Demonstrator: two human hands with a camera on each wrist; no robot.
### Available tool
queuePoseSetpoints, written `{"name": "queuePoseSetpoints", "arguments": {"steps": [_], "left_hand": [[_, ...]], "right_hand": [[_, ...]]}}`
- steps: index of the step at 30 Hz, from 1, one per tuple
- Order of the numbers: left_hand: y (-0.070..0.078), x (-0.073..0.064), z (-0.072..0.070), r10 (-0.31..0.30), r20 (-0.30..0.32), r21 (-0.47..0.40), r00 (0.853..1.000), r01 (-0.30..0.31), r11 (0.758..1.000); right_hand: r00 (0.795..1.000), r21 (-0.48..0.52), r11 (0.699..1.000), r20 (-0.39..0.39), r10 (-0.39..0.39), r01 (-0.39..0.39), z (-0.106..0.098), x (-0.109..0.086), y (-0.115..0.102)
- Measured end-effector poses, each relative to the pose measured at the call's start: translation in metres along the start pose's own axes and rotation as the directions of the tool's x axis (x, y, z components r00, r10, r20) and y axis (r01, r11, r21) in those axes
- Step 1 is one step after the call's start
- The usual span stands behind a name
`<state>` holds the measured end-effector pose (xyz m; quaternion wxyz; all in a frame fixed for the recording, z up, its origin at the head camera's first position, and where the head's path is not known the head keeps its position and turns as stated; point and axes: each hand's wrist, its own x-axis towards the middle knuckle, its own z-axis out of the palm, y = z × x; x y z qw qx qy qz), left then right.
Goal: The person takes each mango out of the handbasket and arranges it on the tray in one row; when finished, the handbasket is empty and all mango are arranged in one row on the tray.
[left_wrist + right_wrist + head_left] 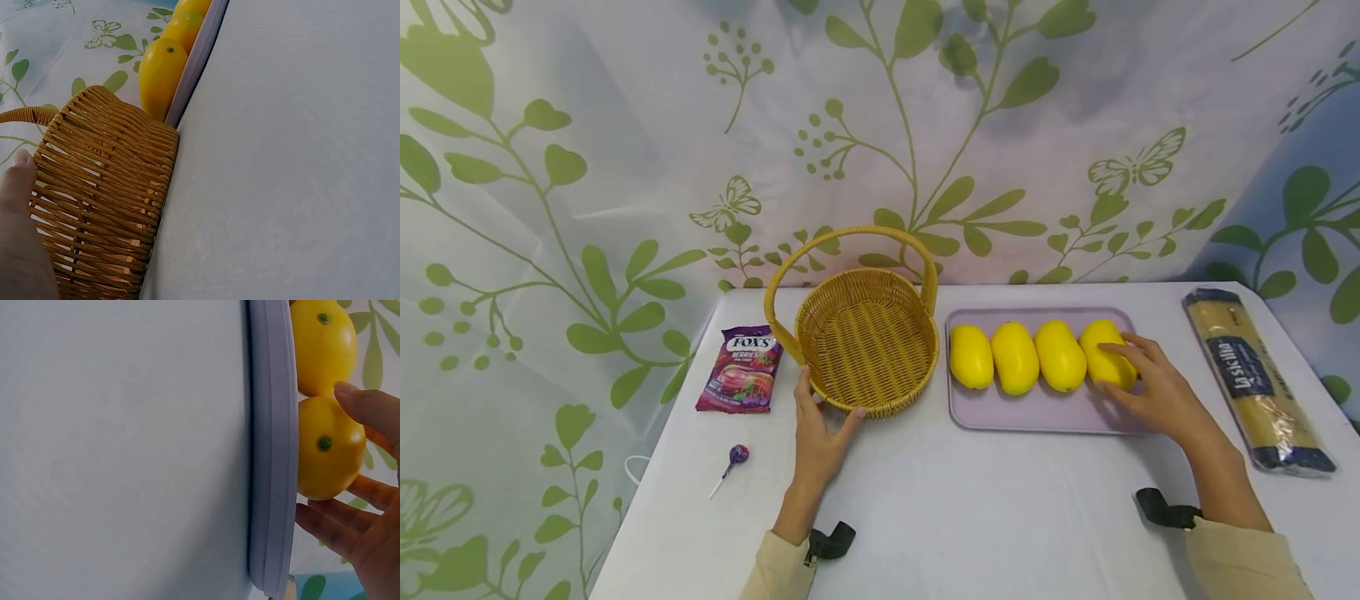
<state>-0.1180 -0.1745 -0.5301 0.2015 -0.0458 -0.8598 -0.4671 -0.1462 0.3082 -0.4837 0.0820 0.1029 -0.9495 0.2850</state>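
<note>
A round yellow-brown wicker basket [872, 350] with a tall arched handle stands upright on the white table. My left hand [822, 437] rests against its front left side, fingers near the handle's base and thumb at the front, spread and fairly straight. In the left wrist view, the thumb lies against the woven wall of the basket [106, 187]. Several yellow mangoes [1015, 358] lie in a row on a lilac tray [1030, 417]. Around the rightmost mango [1105, 358] my right hand [1161, 396] has its thumb and fingers, also seen around the mango [328, 456] in the right wrist view.
Left of the basket lies a purple bag of Fox's berries candy [741, 371], with a wrapped lollipop [737, 456] in front of it. A long pack of pasta [1258, 379] lies right of the tray. A leaf-patterned curtain [1000, 167] hangs behind the table.
</note>
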Motion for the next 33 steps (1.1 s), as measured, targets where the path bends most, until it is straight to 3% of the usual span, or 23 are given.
{"name": "queuePoseSetpoints", "arguments": {"steps": [6,13,24,33], "left_hand": [[-0.002,-0.001,-0.001,-0.008,0.0,0.0,1.0,0.008,1.0],[-0.004,-0.001,0.0,-0.005,-0.003,0.001,1.0,0.005,1.0],[-0.005,0.0,0.001,0.001,-0.013,0.015,1.0,-0.001,1.0],[-0.005,-0.001,0.0,0.011,-0.005,0.012,1.0,-0.011,1.0]], "right_hand": [[1.0,-0.025,1.0,0.006,-0.017,0.017,-0.001,0.0,0.0],[0.998,0.001,0.999,0.052,0.038,-0.038,-0.008,0.002,-0.006],[0.999,-0.002,1.0,0.046,0.023,-0.023,-0.01,0.001,-0.009],[0.991,-0.004,0.995,-0.087,-0.097,0.097,0.001,-0.026,-0.029]]}}
